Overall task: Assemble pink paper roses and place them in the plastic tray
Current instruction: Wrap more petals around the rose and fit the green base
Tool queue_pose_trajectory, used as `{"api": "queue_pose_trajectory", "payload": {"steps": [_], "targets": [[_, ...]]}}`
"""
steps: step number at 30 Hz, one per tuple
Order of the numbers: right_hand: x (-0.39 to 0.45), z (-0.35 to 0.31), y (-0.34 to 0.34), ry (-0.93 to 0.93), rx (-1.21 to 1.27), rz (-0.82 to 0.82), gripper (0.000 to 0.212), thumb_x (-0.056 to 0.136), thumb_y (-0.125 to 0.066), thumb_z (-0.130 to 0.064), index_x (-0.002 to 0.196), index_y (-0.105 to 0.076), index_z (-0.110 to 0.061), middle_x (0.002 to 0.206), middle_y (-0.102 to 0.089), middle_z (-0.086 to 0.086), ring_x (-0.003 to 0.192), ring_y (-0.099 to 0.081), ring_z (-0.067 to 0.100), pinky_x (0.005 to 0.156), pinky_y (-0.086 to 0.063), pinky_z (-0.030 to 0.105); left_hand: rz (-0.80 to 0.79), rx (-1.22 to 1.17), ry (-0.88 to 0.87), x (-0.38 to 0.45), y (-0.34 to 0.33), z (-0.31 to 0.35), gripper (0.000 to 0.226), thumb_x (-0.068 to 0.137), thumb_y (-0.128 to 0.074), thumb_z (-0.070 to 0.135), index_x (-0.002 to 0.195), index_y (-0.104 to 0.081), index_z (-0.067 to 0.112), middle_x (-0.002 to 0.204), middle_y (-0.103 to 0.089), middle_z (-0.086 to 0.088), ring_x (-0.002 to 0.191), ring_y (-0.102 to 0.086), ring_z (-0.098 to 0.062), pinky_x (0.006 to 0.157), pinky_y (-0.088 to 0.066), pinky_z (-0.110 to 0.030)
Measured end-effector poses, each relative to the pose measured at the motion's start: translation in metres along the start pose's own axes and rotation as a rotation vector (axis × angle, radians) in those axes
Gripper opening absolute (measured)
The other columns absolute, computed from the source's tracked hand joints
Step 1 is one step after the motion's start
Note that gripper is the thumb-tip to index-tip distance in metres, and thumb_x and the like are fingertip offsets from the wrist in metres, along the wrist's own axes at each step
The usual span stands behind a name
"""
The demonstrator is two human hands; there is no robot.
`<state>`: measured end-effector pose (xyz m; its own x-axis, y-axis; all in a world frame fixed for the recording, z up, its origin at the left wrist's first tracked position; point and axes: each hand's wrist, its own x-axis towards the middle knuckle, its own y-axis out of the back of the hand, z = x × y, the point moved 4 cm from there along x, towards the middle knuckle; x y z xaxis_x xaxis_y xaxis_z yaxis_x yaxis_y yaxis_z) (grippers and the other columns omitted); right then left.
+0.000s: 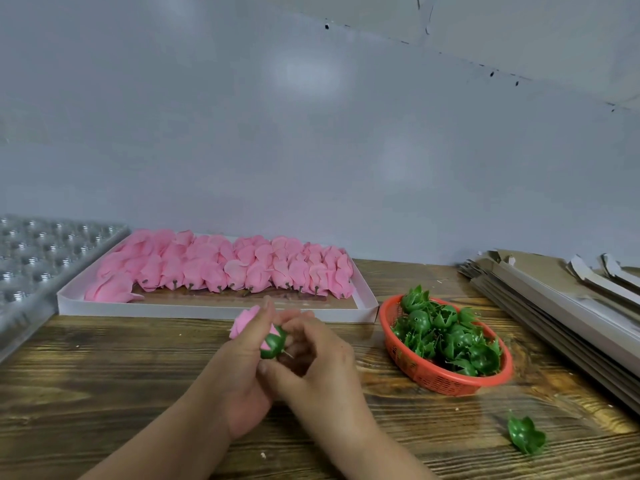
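Taking the red basket (pixel 446 358) as my mark: bare wooden table (pixel 104 375) stretches to its left, up to where my hands meet. Behind and to its left the white box (pixel 214 311) of pink flowers blocks the way. A stack of flat cardboard (pixel 554 306) walls off its right. One loose green cup (pixel 526 434) lies in front of it.

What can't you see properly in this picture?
All in the head view:
- The pink rose: mostly covered by the left hand and right hand.
- The clear plastic tray: cut off by the left edge.
- The cardboard stack: cut off by the right edge.
- The green cups low in the red basket: hidden by its wall.
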<state>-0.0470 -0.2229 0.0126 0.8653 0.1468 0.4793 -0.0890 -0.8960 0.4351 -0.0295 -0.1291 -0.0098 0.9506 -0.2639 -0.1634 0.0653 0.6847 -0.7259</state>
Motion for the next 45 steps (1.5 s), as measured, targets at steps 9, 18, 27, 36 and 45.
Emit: {"api": "queue_pose_trajectory", "payload": {"steps": [9,18,27,36,45], "targets": [[0.003,-0.001,0.002,-0.073,0.089,-0.043,0.022,0.071,-0.074,-0.009,0.073,-0.058,-0.024,0.059,-0.046,-0.009,0.056,-0.042,0.003,0.055,-0.038,0.024,-0.055,0.125,-0.007,0.002,-0.001,-0.004,0.047,0.066,-0.066,0.042,0.093,-0.076,0.006,0.102,-0.071,-0.016,0.087,-0.071,-0.024,0.077,-0.058,-0.037],[0.002,0.004,-0.005,-0.424,0.763,-0.26,0.02,0.083,-0.061,0.004,0.068,-0.065,-0.008,0.055,-0.061,0.006,0.045,-0.054,0.011,0.051,-0.051,0.02,-0.173,0.233,-0.042,0.0,0.001,0.001,0.025,0.076,-0.067,0.039,0.075,-0.077,0.016,0.119,-0.067,-0.005,0.047,-0.047,-0.007,0.042,-0.043,-0.021],[0.002,0.005,0.001,-0.158,0.189,-0.018,0.032,0.072,-0.077,-0.008,0.089,-0.064,-0.032,0.069,-0.062,-0.006,0.064,-0.054,0.002,0.067,-0.051,0.019,-0.013,0.069,-0.003,0.005,0.0,-0.003,0.063,0.078,-0.054,0.05,0.117,-0.062,0.001,0.109,-0.069,-0.022,0.098,-0.07,-0.03,0.072,-0.061,-0.036],[0.002,0.002,0.0,-0.016,-0.07,0.008,0.018,0.071,-0.075,-0.02,0.087,-0.067,-0.025,0.074,-0.059,-0.006,0.065,-0.049,0.004,0.066,-0.047,0.034,0.116,0.103,-0.07,0.002,0.001,-0.004,0.047,0.09,-0.049,0.048,0.106,-0.067,0.009,0.1,-0.074,-0.012,0.084,-0.073,-0.023,0.061,-0.056,-0.033],[0.002,0.007,-0.002,-0.085,0.027,-0.027,0.017,0.071,-0.072,-0.017,0.088,-0.068,-0.021,0.065,-0.058,-0.004,0.059,-0.049,0.004,0.058,-0.042,0.02,0.1,0.107,-0.115,0.005,0.004,-0.006,0.043,0.08,-0.059,0.045,0.103,-0.065,0.01,0.091,-0.072,-0.016,0.08,-0.071,-0.026,0.076,-0.054,-0.04]]}}
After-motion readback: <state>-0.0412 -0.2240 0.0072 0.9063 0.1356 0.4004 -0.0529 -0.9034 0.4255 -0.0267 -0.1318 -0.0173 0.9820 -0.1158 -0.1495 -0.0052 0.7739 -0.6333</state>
